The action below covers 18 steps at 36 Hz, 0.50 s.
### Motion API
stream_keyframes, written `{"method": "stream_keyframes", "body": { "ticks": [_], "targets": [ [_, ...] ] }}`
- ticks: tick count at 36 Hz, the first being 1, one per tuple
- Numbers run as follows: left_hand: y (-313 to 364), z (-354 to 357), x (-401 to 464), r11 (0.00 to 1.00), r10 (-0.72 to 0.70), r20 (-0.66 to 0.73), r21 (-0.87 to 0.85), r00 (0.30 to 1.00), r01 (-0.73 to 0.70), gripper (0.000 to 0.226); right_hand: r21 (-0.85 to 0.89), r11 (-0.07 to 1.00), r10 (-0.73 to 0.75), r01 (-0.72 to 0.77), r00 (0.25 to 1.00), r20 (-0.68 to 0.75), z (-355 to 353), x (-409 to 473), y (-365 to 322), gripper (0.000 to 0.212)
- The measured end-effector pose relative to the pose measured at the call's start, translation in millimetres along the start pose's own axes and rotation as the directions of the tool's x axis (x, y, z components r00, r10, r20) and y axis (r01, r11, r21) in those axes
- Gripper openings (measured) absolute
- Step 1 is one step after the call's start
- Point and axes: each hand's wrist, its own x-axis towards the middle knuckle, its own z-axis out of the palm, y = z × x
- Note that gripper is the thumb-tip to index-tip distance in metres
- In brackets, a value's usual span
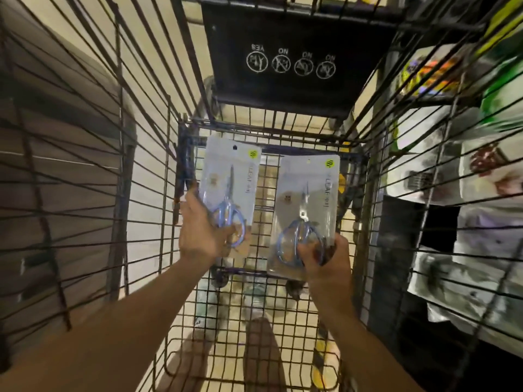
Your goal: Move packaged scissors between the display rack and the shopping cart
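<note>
Gripping one pack apiece, both hands reach down inside the wire shopping cart (pixel 141 154). The left hand (pixel 202 232) has its thumb curled over the lower edge of the left scissors pack (pixel 229 190), fingers hidden behind the card. The right hand (pixel 325 260) pinches the bottom of the right scissors pack (pixel 307 210), its fingertips pressed over the blue handle loops. The two hands are apart, the right one lower, toward 5 o'clock of the left.

Each pack is a pale card under clear plastic, standing nearly upright with the blades pointing to 12 o'clock, a yellow-green round logo at the upper right corner, and "LEAF" printed down the side. The packs sit side by side without touching, held above the cart's mesh floor (pixel 254 306).

At 12 o'clock from the packs hangs the black child-seat flap (pixel 297 89), with four white circular safety pictograms. Through the cart's right side, at 3 o'clock, blurred store shelving (pixel 467 193) holds packaged goods. At 9 o'clock, beyond the bars, a brown slatted surface (pixel 56 151) shows.
</note>
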Motion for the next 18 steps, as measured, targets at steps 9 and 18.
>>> {"method": "stream_keyframes", "body": {
  "ticks": [9,18],
  "targets": [
    [1.4,-13.3,-13.3,0.956,0.002,0.16,-0.289,0.987,0.045,0.053,0.011,1.0,0.014,-0.014,0.999,0.05,-0.6,-2.4,-4.7,0.036],
    [33.9,-57.5,-60.1,0.935,0.099,0.138,-0.351,0.985,-0.045,0.052,0.089,0.996,-0.027,0.027,1.0,0.004,-11.3,-49.2,-35.3,0.045]
  ]
}}
